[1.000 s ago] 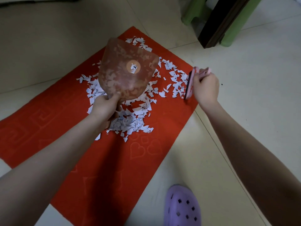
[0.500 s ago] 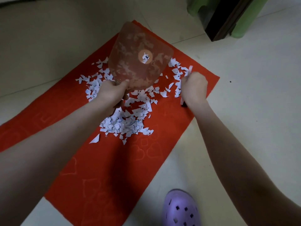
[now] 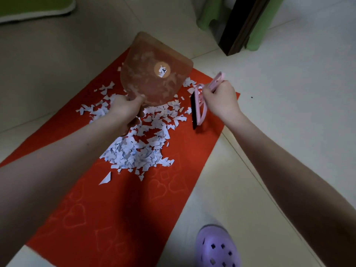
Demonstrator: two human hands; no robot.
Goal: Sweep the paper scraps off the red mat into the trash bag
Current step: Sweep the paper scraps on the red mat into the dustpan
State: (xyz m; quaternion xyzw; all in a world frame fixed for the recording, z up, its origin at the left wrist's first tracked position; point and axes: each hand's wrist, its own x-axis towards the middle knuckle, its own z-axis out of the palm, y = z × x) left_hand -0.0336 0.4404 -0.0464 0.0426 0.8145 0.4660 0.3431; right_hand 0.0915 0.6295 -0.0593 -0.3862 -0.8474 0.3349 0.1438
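Observation:
A red mat (image 3: 107, 205) with embossed hearts lies on the tiled floor. White paper scraps (image 3: 138, 145) are heaped on its far half. My left hand (image 3: 127, 110) grips the handle of a translucent pink dustpan (image 3: 154, 74), held tilted above the scraps with a round sticker on it. My right hand (image 3: 221, 101) grips the handle of a small pink brush (image 3: 198, 105); its black bristles touch the mat at the right edge of the scraps. No trash bag is in view.
A purple clog (image 3: 215, 247) stands on the floor at the bottom right. Green stool legs (image 3: 258, 31) and a dark wooden post (image 3: 240, 26) stand at the top right. A green and white cushion (image 3: 36, 8) lies at the top left.
The brush has swung so its bristles and pink frame show, set down at the right edge of the heap. The scraps on the right have been pushed leftward. The dustpan stays raised.

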